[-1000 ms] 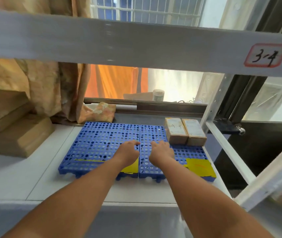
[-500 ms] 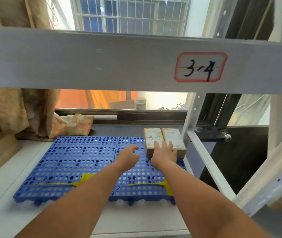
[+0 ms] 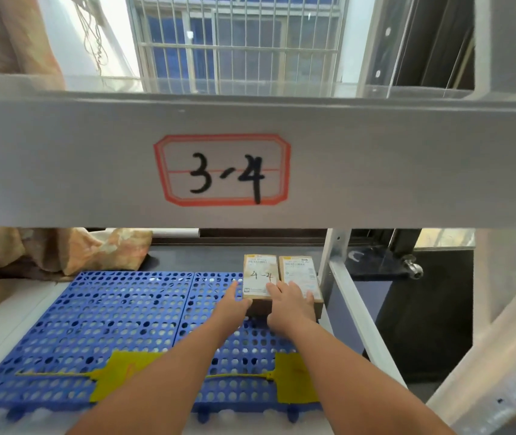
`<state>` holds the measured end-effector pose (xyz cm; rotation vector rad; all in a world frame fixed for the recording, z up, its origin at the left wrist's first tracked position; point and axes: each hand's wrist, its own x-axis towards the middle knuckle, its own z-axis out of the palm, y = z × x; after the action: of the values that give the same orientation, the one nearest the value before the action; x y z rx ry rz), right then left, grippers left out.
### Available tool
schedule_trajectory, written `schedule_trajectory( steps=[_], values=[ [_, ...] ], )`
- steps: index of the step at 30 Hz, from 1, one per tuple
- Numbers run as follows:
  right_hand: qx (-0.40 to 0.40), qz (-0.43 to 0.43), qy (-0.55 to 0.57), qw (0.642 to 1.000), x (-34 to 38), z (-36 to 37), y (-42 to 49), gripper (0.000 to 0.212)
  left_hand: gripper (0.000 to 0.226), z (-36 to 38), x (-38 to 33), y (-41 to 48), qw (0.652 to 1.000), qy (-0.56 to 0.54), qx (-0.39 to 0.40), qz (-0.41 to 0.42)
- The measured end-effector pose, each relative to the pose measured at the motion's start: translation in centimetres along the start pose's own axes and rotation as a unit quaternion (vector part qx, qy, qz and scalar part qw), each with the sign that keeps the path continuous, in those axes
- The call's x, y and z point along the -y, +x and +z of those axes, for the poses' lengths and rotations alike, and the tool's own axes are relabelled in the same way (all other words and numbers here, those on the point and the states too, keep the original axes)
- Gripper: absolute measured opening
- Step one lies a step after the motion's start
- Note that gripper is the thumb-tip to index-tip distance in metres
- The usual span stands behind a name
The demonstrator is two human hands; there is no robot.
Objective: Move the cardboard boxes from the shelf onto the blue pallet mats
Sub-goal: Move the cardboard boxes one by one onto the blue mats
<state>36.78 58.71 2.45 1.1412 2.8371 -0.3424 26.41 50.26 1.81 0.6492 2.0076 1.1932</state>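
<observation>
At mat's [image 3: 109,315] far right corner: boxes [image 3: 258,273] | left fingers [image 3: 234,290] straight against box side | right fingers [image 3: 274,291] flat atop both

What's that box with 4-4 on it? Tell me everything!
A brown cardboard box, flat at the back of the blue mat. A white label with barcode and handwritten 4-4 covers its top. A second box sits close on its right. The left hand touches its left side; the right hand's fingers rest on its near end.

Two cardboard boxes [image 3: 259,277] [image 3: 300,274] and two blue pallet mats [image 3: 93,315] [image 3: 250,346] are in view. There are two yellow tags [image 3: 121,378] [image 3: 294,378], one handwritten label [image 3: 222,170] and two hands [image 3: 231,309] [image 3: 291,309].
</observation>
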Motion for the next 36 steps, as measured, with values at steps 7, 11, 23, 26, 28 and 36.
schedule_trajectory(
  steps=[7,11,23,26,28,36],
  values=[
    [0.007,-0.029,0.078,0.997,-0.5,-0.7,-0.3,0.062,0.036,1.3,-0.2,0.4,1.0,-0.029,-0.001,0.004],
    [-0.02,0.002,0.185,0.982,-0.5,-0.9,-0.3,0.061,0.034,1.7,-0.2,0.6,0.999,-0.027,-0.018,-0.001],
    [0.014,-0.039,0.145,0.989,-1.1,-2.1,-0.8,0.035,0.06,2.7,-0.8,0.4,0.997,0.069,-0.019,-0.009],
    [0.02,-0.055,0.132,0.99,-1.2,-2.2,-1.0,0.03,0.061,2.6,-0.6,0.1,0.999,0.051,0.002,-0.001],
    [0.027,-0.063,0.116,0.991,-1.3,-2.2,-1.1,0.027,0.061,2.6,-0.4,-0.1,1.0,0.021,0.013,-0.001],
    [-0.019,-0.068,0.064,0.995,-0.3,-3.0,-1.3,0.041,0.065,2.6,-0.4,-1.2,0.998,0.054,-0.024,0.036]
  ],
)
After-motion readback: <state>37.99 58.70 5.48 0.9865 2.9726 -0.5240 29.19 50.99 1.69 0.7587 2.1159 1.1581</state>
